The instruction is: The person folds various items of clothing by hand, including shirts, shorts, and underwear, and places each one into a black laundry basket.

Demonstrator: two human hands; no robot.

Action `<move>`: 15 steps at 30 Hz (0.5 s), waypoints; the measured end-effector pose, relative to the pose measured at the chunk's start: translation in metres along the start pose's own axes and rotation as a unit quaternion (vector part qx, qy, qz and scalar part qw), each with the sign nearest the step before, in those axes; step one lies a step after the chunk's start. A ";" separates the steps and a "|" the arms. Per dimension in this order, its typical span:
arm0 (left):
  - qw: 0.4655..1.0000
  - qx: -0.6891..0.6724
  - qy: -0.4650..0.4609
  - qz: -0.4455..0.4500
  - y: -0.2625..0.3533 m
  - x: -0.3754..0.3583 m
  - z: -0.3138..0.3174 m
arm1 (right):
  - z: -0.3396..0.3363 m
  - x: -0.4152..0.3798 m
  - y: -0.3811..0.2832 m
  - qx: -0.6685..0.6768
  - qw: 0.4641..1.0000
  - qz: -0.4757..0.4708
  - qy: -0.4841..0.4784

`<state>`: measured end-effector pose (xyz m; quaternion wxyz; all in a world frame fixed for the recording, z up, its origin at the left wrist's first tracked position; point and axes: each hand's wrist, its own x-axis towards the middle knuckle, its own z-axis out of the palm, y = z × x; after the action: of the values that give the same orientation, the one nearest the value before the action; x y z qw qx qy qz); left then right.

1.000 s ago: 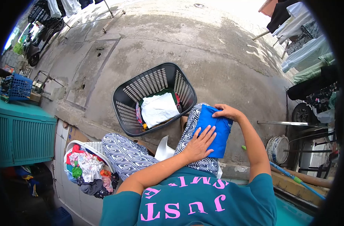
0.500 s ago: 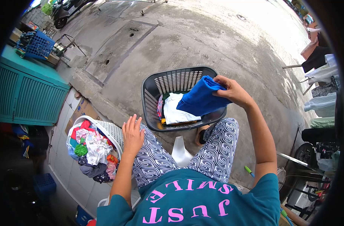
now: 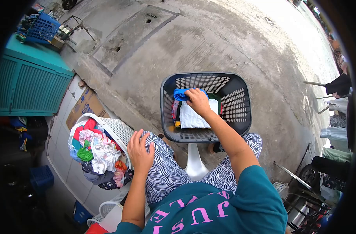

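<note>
A black laundry basket (image 3: 166, 117) with slotted walls stands in front of my knees. Inside it, my right hand (image 3: 198, 102) has its fingers curled over a folded blue garment (image 3: 181, 93) at the far left. Beside that lies a folded white garment (image 3: 195, 117), partly covered by my wrist, with yellow, pink and dark green cloth showing around it. My left hand (image 3: 140, 150) rests by my left knee, fingers stretched out and holding nothing. Close to it, a tilted white laundry basket (image 3: 119, 132) is heaped with crumpled clothes (image 3: 101, 150).
A teal louvered cabinet (image 3: 37, 85) stands at the left with a blue crate (image 3: 43, 28) on top. A cardboard piece (image 3: 88, 106) leans by the tiled step. Hanging clothes (image 3: 336, 134) and metal bars line the right side. Concrete ground (image 3: 201, 43) stretches ahead.
My right hand has lowered the blue garment from above the black basket's right side to its far left inside. The view has shifted; my left hand stays by the knee.
</note>
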<state>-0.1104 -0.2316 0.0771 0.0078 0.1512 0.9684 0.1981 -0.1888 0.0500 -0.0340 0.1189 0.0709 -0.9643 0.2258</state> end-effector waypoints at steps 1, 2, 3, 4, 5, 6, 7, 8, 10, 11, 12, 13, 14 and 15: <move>1.000 0.001 0.001 -0.005 -0.001 0.001 -0.001 | 0.012 -0.012 -0.004 -0.035 0.999 0.009 -0.008; 1.000 0.001 0.002 -0.010 -0.001 0.003 -0.001 | 0.027 -0.025 -0.006 -0.049 0.998 0.022 -0.032; 1.000 0.002 0.000 -0.010 0.000 0.005 -0.002 | 0.053 -0.044 -0.002 -0.058 0.996 0.037 -0.063; 1.000 0.001 -0.001 -0.008 0.001 0.007 -0.002 | 0.064 -0.063 -0.003 -0.024 0.975 0.098 -0.199; 1.000 0.000 -0.002 -0.007 0.002 0.008 -0.002 | 0.087 -0.086 0.000 0.027 0.954 0.158 -0.252; 1.000 0.001 -0.003 -0.008 0.003 0.008 -0.002 | 0.102 -0.101 0.000 0.082 0.924 0.222 -0.300; 1.000 0.003 0.000 -0.005 0.003 0.008 -0.002 | 0.110 -0.112 -0.007 0.074 0.927 0.236 -0.282; 1.000 0.004 0.002 -0.002 0.004 0.008 -0.003 | 0.117 -0.115 -0.004 0.075 0.927 0.236 -0.283; 1.000 -0.004 0.004 -0.001 0.004 0.008 -0.002 | 0.115 -0.112 -0.003 0.186 0.856 0.228 -0.426; 1.000 -0.008 0.009 0.003 0.002 0.007 -0.001 | 0.110 -0.116 -0.004 0.187 0.878 0.198 -0.392; 1.000 -0.012 0.014 0.007 0.000 0.006 0.001 | 0.104 -0.118 -0.003 0.186 0.879 0.197 -0.392; 1.000 -0.011 0.018 0.007 0.000 0.006 0.002 | 0.097 -0.117 -0.004 0.180 0.889 0.201 -0.369; 1.000 -0.012 0.019 0.013 0.001 0.005 0.003 | 0.089 -0.116 -0.003 0.175 0.899 0.202 -0.347; 1.000 -0.008 0.025 0.014 0.000 0.005 0.004 | 0.080 -0.116 -0.005 0.149 0.913 0.193 -0.327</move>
<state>-0.1152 -0.2282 0.0734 -0.0176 0.1594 0.9645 0.2097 -0.0922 0.0190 -0.1315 -0.2608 -0.0297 -0.8994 0.3496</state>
